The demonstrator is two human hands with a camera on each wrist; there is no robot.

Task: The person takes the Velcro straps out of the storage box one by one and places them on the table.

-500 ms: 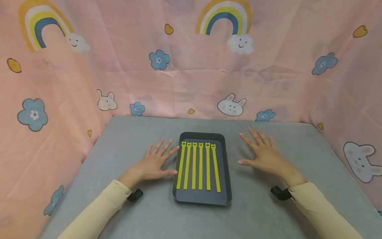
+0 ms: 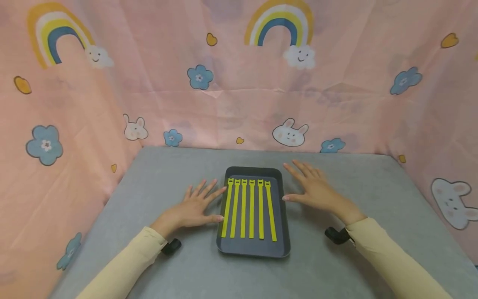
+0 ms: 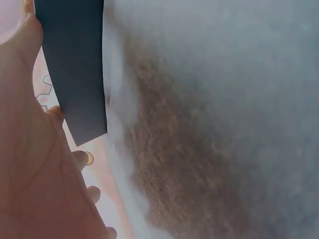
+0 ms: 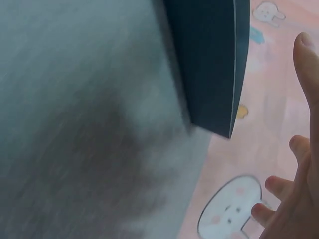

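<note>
A dark grey rectangular tray [image 2: 254, 248] sits on the table with several yellow hook-and-loop cable ties [image 2: 252, 209] laid side by side in it, slotted heads at the far end. My left hand [image 2: 192, 210] has its fingers spread, thumb and index tips overlapping the tray's left rim in the head view. On the other side is my right hand [image 2: 315, 191], also spread, its thumb tip close to the right rim. Both wrist views show the tray's outer wall beside the left palm [image 3: 35, 164] and the right fingers [image 4: 279, 189]. Neither hand holds anything.
Grey cloth covers the table [image 2: 179, 265]. A pink curtain [image 2: 231, 108] printed with rainbows, flowers and rabbits encloses the back and both sides. Black wrist cameras are strapped below the left cuff [image 2: 149, 245] and right cuff [image 2: 354, 232].
My right hand has moved left, bringing its thumb and fingertips close to the tray's right rim. The left hand is nearly still. Tray and cable ties keep their arrangement.
</note>
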